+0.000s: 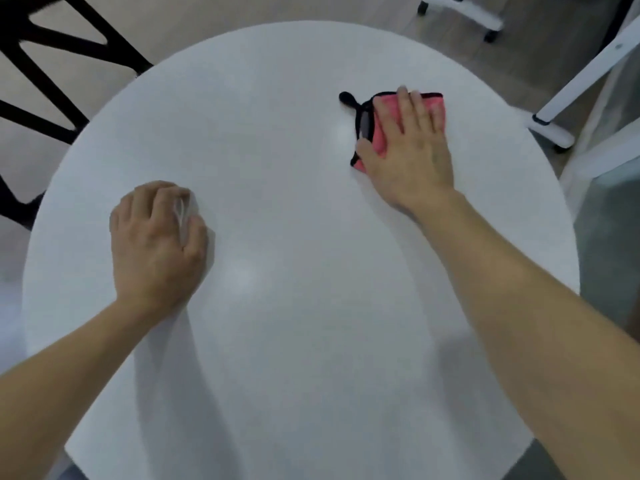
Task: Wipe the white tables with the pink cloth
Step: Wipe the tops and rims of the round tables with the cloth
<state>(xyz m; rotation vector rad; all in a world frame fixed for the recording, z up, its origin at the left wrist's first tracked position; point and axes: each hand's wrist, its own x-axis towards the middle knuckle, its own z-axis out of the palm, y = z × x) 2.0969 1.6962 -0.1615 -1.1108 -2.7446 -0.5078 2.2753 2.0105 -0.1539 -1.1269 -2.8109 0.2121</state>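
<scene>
Head view: A person leans over a round white desk (294, 202), the right grip (405, 147) laid flat on the folded pink cloth (433, 105), fingers straight and spread. They press the cloth down rather than clench it. The cloth sits on the far right part of the desktop, near the rim but inside it. Its black-trimmed edge faces left, and a black hanging loop (346, 98) trails off its far left corner onto the bare surface. The cloth's long side runs away from the person, roughly in line with the fingers on top of it.

The left grip (156, 237) rests on the near left of the desk, well apart from the cloth, its fingers curled under. Something pale shows between fingers and thumb, but it cannot be told whether it is a held object or only blur.

By this picture, the next stroke depends on one fact. Nearly all of the open desktop lies to the left of the cloth and back toward the person, so the sweep probably goes that way. The right grip is already on the cloth and is the hand placed to make it. The loop may drag behind.

A black chair (52, 64) stands past the far left rim, and a white frame on casters (568, 91) stands to the right.
</scene>
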